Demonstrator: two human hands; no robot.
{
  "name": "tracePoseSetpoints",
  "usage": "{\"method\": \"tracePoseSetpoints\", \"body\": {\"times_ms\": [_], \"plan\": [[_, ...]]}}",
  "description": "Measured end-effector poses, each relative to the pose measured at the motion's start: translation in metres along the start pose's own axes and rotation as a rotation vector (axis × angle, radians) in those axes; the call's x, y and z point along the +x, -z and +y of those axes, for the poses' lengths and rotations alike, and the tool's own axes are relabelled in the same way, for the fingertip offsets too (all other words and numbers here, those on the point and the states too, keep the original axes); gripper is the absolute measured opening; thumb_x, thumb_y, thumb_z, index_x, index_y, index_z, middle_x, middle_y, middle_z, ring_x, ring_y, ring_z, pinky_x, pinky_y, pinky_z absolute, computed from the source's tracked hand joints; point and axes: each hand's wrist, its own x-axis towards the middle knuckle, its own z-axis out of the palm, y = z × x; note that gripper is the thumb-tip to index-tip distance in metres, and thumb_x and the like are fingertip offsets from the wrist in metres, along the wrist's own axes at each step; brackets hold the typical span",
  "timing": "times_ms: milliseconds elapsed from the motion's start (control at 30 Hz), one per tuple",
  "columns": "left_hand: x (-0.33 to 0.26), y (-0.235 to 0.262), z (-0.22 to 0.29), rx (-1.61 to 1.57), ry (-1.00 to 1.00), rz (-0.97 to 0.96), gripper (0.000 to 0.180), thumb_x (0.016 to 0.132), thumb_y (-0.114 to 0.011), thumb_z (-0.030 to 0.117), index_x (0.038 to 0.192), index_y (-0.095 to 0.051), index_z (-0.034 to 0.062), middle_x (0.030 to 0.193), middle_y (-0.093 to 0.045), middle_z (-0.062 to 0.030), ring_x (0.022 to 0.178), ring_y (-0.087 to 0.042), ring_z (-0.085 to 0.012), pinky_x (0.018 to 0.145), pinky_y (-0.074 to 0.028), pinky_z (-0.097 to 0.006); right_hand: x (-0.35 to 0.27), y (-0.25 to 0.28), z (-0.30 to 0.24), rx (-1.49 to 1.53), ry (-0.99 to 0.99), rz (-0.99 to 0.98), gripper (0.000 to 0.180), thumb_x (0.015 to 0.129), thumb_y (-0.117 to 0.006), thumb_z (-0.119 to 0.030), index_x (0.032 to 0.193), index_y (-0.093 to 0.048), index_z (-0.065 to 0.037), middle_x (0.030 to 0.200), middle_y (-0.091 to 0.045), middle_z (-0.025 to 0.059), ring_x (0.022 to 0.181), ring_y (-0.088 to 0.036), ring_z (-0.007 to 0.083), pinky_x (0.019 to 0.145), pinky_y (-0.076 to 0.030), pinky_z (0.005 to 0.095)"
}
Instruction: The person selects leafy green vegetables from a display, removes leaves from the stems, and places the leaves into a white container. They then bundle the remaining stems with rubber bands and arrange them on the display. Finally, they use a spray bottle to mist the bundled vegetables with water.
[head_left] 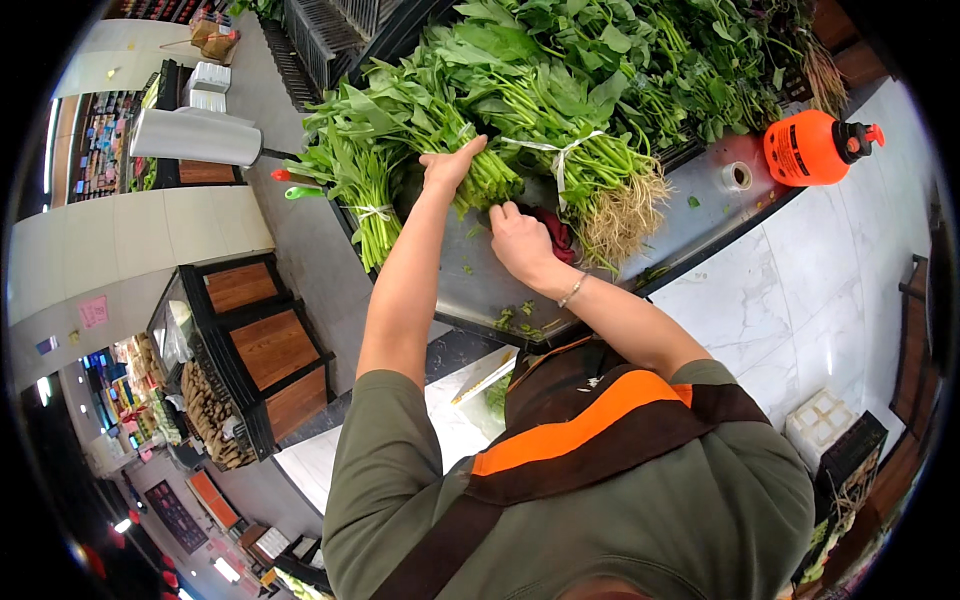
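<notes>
Leaf scraps [520, 320] lie on the near part of the metal counter [455, 285]. The right hand [522, 240] has its fingers curled at the stem ends; whether they grip anything cannot be told. A dark red cloth [558, 238] lies just beside it. The left hand [455, 170] lies against the middle bunch [495, 182], thumb apart; its closure cannot be confirmed. That bunch sits between two tied bunches: leaves broad, green; stems pale green, thick, packed, ends toward the near side. The right bunch [570, 150] bears tan roots [622, 222].

Left hand [455, 168] on leafy bundle [492, 182], orange bottle [800, 148]
</notes>
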Motion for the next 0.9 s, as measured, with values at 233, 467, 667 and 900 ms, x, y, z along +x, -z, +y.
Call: {"method": "tracePoseSetpoints", "body": {"times_ms": [233,467,667,900], "plan": [[-0.005,0.015,0.003,0.006,0.03,-0.031,0.141,0.056,-0.078,0.062,0.141,0.003,-0.0141,0.142,-0.031,-0.0303,0.128,-0.04,-0.035,0.105,-0.035,-0.038,-0.018,0.054,0.01,0.387,-0.231,-0.358,0.033,0.075,-0.058,-0.02,0.096,-0.063,0.005,0.095,-0.061,0.0263,0.084,-0.062,0.0417,0.074,-0.051,0.0441],[-0.007,0.029,-0.006,-0.123,-0.004,-0.12,0.143,0.056,-0.077,0.065,0.139,0.006,-0.0168,0.144,-0.023,-0.0299,0.128,-0.038,-0.0349,0.103,-0.034,-0.044,-0.011,0.037,-0.025,0.742,-0.044,0.314,0.025,0.082,-0.063,-0.022,0.099,-0.062,-0.004,0.087,-0.055,0.0154,0.078,-0.058,0.0346,0.069,-0.048,0.0402],[-0.016,0.07,-0.01,-0.346,-0.115,-0.227,0.09,0.064,-0.078,0.053,0.123,-0.049,-0.0091,0.114,-0.06,-0.0185,0.104,-0.058,-0.0271,0.091,-0.045,-0.035,-0.022,-0.01,0.013,0.392,-0.163,-0.175,0.028,0.079,-0.053,-0.024,0.091,-0.065,-0.002,0.088,-0.064,0.0233,0.083,-0.062,0.0403,0.078,-0.05,0.049],[-0.052,0.183,-0.041,-0.96,-0.269,-0.531,0.047,0.087,-0.062,0.034,0.119,-0.054,0.0006,0.109,-0.064,-0.0137,0.095,-0.065,-0.0225,0.081,-0.055,-0.036,-0.027,0.042,0.014,1.18,-0.404,-0.389,0.034,0.082,-0.062,-0.031,0.096,-0.061,0.0,0.09,-0.058,0.0087,0.08,-0.052,0.015,0.075,-0.041,0.0288]]}}
